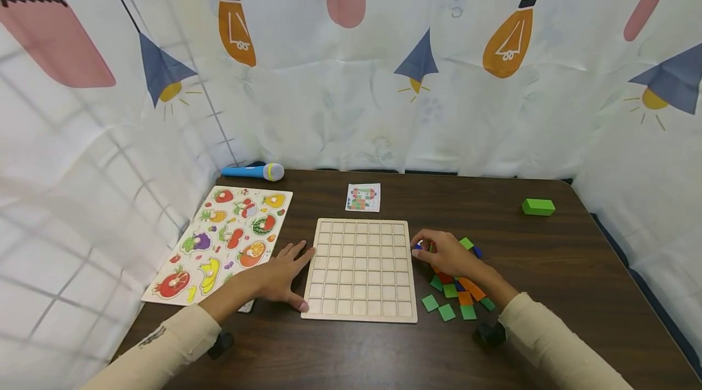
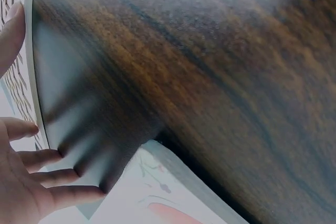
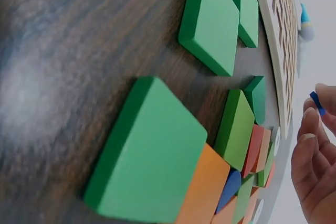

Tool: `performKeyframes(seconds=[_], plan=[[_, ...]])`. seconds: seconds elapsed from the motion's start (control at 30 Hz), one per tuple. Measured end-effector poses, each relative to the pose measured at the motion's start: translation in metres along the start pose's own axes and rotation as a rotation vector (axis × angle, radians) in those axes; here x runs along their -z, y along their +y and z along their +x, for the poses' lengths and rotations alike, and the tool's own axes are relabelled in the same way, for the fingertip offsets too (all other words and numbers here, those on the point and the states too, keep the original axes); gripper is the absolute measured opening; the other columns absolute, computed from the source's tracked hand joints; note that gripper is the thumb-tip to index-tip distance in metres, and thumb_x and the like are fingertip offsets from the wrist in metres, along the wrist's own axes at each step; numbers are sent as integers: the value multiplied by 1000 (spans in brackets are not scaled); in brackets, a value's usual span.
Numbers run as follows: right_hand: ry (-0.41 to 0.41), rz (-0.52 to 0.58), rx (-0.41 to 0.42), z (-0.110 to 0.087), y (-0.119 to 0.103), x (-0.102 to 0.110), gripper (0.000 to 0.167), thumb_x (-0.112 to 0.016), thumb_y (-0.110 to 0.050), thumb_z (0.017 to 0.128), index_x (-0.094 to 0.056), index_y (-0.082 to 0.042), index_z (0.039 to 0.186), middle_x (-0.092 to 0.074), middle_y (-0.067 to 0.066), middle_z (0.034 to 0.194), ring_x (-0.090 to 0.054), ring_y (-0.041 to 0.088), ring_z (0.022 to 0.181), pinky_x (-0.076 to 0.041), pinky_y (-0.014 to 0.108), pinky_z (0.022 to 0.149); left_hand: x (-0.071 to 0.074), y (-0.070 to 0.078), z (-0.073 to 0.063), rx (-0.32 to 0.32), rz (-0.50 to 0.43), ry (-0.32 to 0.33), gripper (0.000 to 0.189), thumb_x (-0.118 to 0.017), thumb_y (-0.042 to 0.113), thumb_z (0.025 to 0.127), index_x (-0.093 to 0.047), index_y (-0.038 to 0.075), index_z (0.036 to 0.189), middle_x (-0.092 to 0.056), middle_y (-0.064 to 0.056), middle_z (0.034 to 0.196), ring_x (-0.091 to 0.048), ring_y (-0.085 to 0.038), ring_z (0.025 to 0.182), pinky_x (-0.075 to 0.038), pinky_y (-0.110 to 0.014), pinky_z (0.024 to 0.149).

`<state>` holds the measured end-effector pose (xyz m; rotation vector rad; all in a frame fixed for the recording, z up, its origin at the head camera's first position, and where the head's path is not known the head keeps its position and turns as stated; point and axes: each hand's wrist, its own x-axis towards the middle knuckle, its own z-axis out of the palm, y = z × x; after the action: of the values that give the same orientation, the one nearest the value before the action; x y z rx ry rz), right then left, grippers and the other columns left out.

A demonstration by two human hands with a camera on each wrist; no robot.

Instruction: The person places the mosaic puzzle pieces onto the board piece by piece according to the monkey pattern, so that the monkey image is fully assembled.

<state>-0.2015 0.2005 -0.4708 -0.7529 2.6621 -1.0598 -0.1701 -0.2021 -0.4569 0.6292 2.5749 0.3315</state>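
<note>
In the head view a pale wooden grid board (image 1: pixel 359 269) lies at the middle of the table. My left hand (image 1: pixel 282 277) is spread at its left side, the thumb on the lower left corner and the fingertips at the left edge. My right hand (image 1: pixel 446 253) is just past the board's right edge, above a pile of coloured tiles. Between its thumb and finger it pinches a small blue tile (image 3: pixel 317 103), clearest in the right wrist view. Green tiles (image 1: pixel 446 312) and orange tiles (image 1: pixel 473 288) lie loose below that hand, which hides part of the pile.
A fruit-picture board (image 1: pixel 219 244) lies left of the grid board. Behind the grid board is a small pattern card (image 1: pixel 363 197). A blue toy microphone (image 1: pixel 252 172) lies at the back left, a green block (image 1: pixel 538 207) at the back right. A printed curtain (image 1: pixel 340 103) hangs behind the table.
</note>
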Motion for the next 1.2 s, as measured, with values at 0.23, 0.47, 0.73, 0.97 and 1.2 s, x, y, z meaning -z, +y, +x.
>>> performKeyframes(seconds=[0.23,0.47,0.73,0.97,1.2], plan=[[-23,71,-52,4,3,-4,21,-66,-16,98,-67,-5,116,-64,3,89,-59,15,61,-51,28,53,1,2,0,2,-1,-4,117,-84,58,71,-23,11,160,-16,-26,165,-16,-53,150,-30,-67,112],[-66,88,-52,11,4,-7,23,-64,-16,99,-68,-5,119,-67,2,90,-62,14,60,-52,29,55,1,2,1,4,4,-6,117,-84,59,71,-24,12,160,-16,-25,165,-17,-53,149,-30,-68,111],[-67,84,-47,22,1,-13,20,-65,-12,98,-70,-4,116,-66,1,82,-59,13,57,-50,27,54,0,1,-1,5,-5,-1,117,-84,58,71,-24,13,160,-16,-25,165,-16,-53,150,-31,-67,111],[-73,85,-50,26,-3,-18,20,-65,-11,97,-71,-4,115,-68,2,82,-58,14,58,-50,27,53,-1,3,-3,18,-16,-6,116,-85,57,71,-25,13,160,-17,-24,165,-16,-52,150,-32,-67,111],[-77,65,-67,29,-5,-18,20,-67,-11,96,-73,-6,114,-67,-1,81,-56,10,57,-49,25,54,0,4,-2,24,-5,0,117,-85,58,70,-25,13,160,-16,-24,165,-16,-52,150,-31,-67,111]])
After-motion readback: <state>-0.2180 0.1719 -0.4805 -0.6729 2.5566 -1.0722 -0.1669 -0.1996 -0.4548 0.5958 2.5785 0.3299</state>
